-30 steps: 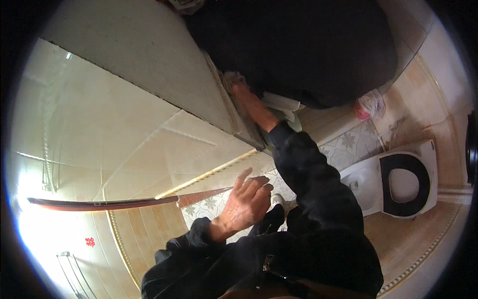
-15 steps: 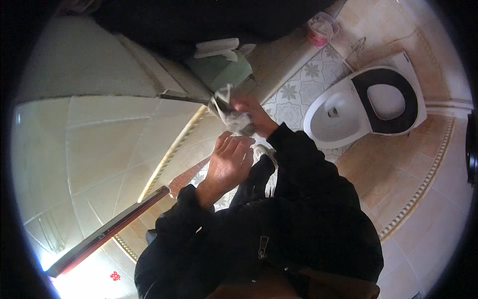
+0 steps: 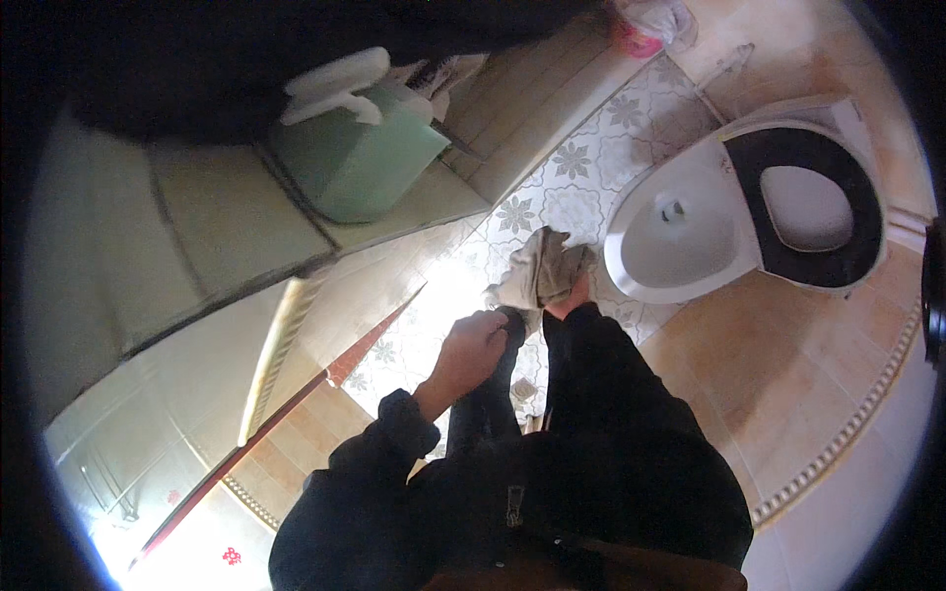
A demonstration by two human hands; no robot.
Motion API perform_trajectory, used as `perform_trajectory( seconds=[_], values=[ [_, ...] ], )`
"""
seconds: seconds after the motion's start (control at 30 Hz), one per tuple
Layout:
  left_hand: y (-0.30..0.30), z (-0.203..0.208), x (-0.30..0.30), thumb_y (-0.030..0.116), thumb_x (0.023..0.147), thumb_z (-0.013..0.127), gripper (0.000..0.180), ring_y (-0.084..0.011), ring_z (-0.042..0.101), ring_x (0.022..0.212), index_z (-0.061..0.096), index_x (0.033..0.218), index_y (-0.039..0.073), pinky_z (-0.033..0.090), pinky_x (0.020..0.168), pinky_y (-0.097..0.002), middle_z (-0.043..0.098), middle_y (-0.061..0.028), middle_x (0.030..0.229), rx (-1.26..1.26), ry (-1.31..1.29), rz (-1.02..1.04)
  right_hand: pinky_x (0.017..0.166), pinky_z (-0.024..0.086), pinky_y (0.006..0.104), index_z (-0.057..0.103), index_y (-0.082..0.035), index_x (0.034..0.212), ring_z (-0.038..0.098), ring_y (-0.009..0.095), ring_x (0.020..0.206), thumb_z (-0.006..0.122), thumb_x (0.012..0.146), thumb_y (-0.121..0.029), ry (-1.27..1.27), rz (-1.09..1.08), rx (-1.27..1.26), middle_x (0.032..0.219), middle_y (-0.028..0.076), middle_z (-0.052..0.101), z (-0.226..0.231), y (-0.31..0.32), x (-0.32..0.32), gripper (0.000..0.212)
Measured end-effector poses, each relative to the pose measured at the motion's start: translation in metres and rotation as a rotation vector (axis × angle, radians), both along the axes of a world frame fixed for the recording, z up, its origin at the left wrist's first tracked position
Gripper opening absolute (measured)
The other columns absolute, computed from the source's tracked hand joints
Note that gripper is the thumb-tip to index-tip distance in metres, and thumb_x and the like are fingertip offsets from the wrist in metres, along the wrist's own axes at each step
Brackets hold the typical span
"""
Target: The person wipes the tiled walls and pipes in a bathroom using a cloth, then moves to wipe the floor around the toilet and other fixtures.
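A crumpled beige-grey cloth [image 3: 537,271] hangs from my right hand [image 3: 572,295], which is closed on it beside the near-left side of the toilet bowl. Much of that hand is covered by the cloth's folds. To the left and a little nearer, my left hand [image 3: 463,357] is curled, back upward, just apart from the cloth. Its fingers are bent under, so anything in them is hidden. At the right stands the white toilet [image 3: 631,246], its black-topped seat [image 3: 847,266] lifted back.
A pale green container [image 3: 384,163] with a white piece [image 3: 340,84] on top stands on a ledge at upper left. A pink-and-clear tub [image 3: 645,37] sits at the far wall. Patterned floor tiles [image 3: 572,161] run between ledge and toilet. A red-edged door [image 3: 246,443] is at lower left.
My right hand has come down and to the right with the cloth, towards the toilet. My left hand has moved slightly nearer and apart from it. The view has shifted.
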State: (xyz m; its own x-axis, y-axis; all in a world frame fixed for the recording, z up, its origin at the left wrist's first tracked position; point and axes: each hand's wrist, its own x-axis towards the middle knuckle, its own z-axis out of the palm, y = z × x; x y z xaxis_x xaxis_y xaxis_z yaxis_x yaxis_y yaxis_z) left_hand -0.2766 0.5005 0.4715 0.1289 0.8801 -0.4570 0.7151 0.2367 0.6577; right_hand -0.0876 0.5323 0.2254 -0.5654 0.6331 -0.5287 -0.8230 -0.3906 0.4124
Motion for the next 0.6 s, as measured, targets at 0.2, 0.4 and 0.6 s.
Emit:
perform_trajectory(
  seconds=[0.2,0.4,0.6],
  values=[
    [0.004,-0.172,-0.009,0.015,0.091,0.055,0.023,-0.0409,0.064,0.096,0.064,0.107,0.002,0.052,0.086,-0.0453,0.065,-0.0213,0.106,-0.062,-0.029,-0.001,0.097,0.049,0.0397,0.062,-0.006,0.12,0.062,0.022,0.109,0.056,0.097,-0.034,-0.181,-0.128,0.118,0.119,0.009,0.066,-0.142,0.068,-0.016,0.037],
    [0.011,-0.302,-0.029,0.016,0.092,0.054,0.025,-0.0409,0.062,0.102,0.064,0.112,0.004,0.05,0.09,-0.046,0.064,-0.0205,0.111,-0.081,-0.022,0.119,0.089,0.051,0.0317,0.061,-0.01,0.112,0.062,0.015,0.099,0.045,0.101,-0.038,-0.681,0.412,0.518,0.099,0.002,0.063,-0.166,0.149,-0.101,0.035],
    [0.032,-0.4,-0.064,0.014,0.092,0.06,0.026,-0.0382,0.064,0.1,0.063,0.115,0.003,0.052,0.087,-0.0447,0.066,-0.0204,0.11,0.066,0.072,-0.016,0.112,0.032,0.0444,0.049,-0.01,0.143,0.042,0.03,0.136,0.052,0.098,-0.04,-1.177,-0.04,1.861,0.147,0.017,0.045,-0.13,0.162,-0.198,0.054]
  ],
)
